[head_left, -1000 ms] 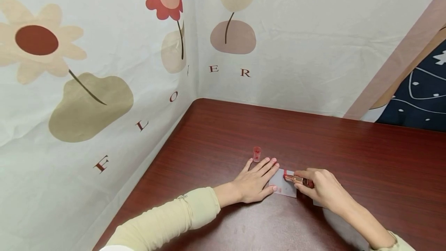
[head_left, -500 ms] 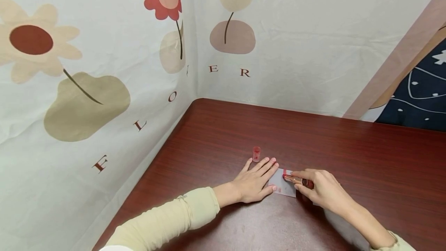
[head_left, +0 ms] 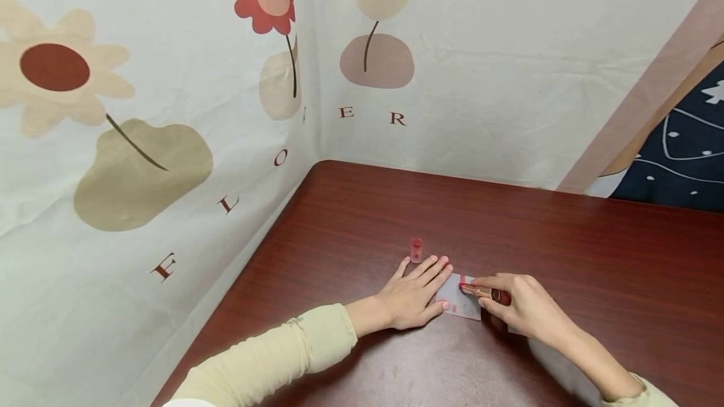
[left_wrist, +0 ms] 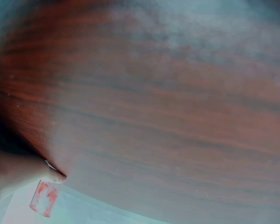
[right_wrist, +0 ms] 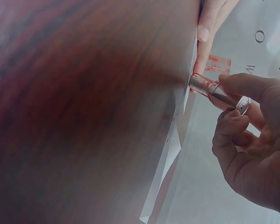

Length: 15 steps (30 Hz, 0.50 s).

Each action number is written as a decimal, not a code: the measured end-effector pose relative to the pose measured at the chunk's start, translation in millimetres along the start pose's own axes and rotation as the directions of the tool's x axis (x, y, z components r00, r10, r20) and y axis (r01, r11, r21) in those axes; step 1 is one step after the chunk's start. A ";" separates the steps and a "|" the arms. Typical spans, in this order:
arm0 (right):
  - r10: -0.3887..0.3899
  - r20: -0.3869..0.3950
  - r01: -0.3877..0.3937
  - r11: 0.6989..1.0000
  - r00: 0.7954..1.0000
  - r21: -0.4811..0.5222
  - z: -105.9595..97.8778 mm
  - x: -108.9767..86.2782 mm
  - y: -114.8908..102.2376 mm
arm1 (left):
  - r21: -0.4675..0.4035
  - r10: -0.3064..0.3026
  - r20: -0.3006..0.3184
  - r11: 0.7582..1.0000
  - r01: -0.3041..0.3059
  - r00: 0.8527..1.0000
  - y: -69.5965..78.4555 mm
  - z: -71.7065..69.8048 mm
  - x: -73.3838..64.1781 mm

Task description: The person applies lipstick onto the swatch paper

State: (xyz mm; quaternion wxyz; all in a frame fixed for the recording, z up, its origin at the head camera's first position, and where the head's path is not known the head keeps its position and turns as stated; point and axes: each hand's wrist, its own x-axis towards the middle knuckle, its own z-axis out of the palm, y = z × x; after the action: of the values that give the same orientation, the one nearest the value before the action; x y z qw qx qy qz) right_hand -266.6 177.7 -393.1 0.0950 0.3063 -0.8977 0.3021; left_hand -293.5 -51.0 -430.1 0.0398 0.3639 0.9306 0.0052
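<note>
My right hand [head_left: 528,303] pinches a lipstick with a metallic rose-gold body [head_left: 486,294] between thumb and fingers. Its red tip is right at a small white sheet of paper [head_left: 460,304], just below a short red stroke [head_left: 462,278]. Faint red smudges mark the paper's lower part. My left hand [head_left: 415,294] lies flat with fingers spread, its thumb and fingers over the paper's left edge. Beyond its fingertips stands a clear, red-smeared lipstick cap [head_left: 416,250]. In the right wrist view the lipstick [right_wrist: 219,95] slants from the right fingers toward the paper.
All of this is on a dark red-brown wood-grain table [head_left: 351,218]. White cloth walls [head_left: 498,68] with printed flowers and letters rise along its left and back edges. A white paper edge [right_wrist: 163,177] shows near the right hand in the right wrist view.
The head view has shifted very slightly. Both hands, the lipstick and the paper stay in nearly the same place.
</note>
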 end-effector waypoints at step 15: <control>0.030 0.010 -0.030 0.999 0.999 0.031 -0.8 -0.9 1.4 | 0.002 0.000 -0.009 1.000 0.000 1.000 0.0 -0.4 -0.7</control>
State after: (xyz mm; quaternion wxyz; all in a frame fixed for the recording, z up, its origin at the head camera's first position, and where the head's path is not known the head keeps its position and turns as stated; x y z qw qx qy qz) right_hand -266.8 179.5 -393.5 0.0814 0.2955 -0.8979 0.3160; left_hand -293.0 -51.4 -429.7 0.0354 0.3640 0.9307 0.0057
